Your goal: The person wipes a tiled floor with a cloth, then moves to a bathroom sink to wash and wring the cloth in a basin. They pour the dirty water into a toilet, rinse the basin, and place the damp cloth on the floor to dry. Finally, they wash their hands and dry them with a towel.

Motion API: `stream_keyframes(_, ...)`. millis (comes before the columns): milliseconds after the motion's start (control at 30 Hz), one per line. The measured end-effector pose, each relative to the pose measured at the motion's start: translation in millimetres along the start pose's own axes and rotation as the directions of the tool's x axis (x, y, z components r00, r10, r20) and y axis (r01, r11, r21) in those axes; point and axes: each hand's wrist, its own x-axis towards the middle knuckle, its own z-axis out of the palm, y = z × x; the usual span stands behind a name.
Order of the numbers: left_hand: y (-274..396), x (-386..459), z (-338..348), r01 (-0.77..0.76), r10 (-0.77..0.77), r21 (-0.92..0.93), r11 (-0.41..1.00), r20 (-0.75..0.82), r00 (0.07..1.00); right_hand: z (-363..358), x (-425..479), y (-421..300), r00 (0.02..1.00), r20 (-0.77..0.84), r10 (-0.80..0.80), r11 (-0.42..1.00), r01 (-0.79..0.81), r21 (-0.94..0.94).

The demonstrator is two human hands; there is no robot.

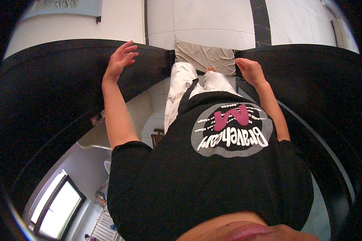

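My left hand (120, 61) is raised at the left, with its fingers apart and nothing in it. It appears in front of the dark door frame (69, 69); whether it touches the frame I cannot tell. On the other side, my right hand (252, 70) has its fingers bent and drawn together near the thumb, and no object shows in it. Between the hands a wrinkled grey-beige cloth (205, 55) lies on the floor across the doorway. The tip of a foot (210, 69) shows at its near edge, below my white printed trousers (182, 78).
Beyond the doorway are white floor tiles (202, 18) with a black border strip (261, 21). A wall hanging (63, 7) is at upper left. Behind me are a small wooden stool (157, 138), partly hidden, a window (58, 208) and a white radiator (104, 226).
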Motion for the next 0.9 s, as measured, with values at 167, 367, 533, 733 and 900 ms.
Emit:
stream_keyframes(167, -3.7, 4.5, -3.0, -0.026, 0.025, 0.006, 1.000, 0.019, 0.999, 5.0, 2.4, -5.0, 0.999, 0.018, 0.030, 0.999, -0.029, -0.030)
stream_keyframes(367, -9.5, -22.0, 11.7, -0.158, 0.159, -0.036, 0.987, 0.024, 0.987, 20.8, -17.7, -22.0, 1.000, -0.021, 0.021, 0.998, -0.022, -0.053)
stream_keyframes(533, 2.0, -87.1, 17.7, -0.235, 0.236, 0.012, 0.972, -0.038, 0.971, 41.0, -25.7, -71.1, 0.999, -0.008, -0.050, 0.995, 0.049, -0.082)
stream_keyframes(733, -4.2, -148.6, 0.2, -0.351, 0.372, 0.207, 0.913, -0.071, 0.926, 69.9, -41.3, -150.3, 0.989, 0.053, -0.142, 0.984, 0.146, -0.103)
stream_keyframes(900, -8.3, -155.0, -2.1, -0.439, 0.442, 0.059, 0.897, -0.070, 0.894, 95.7, -72.1, -164.3, 0.988, 0.029, -0.149, 0.987, 0.151, -0.064)
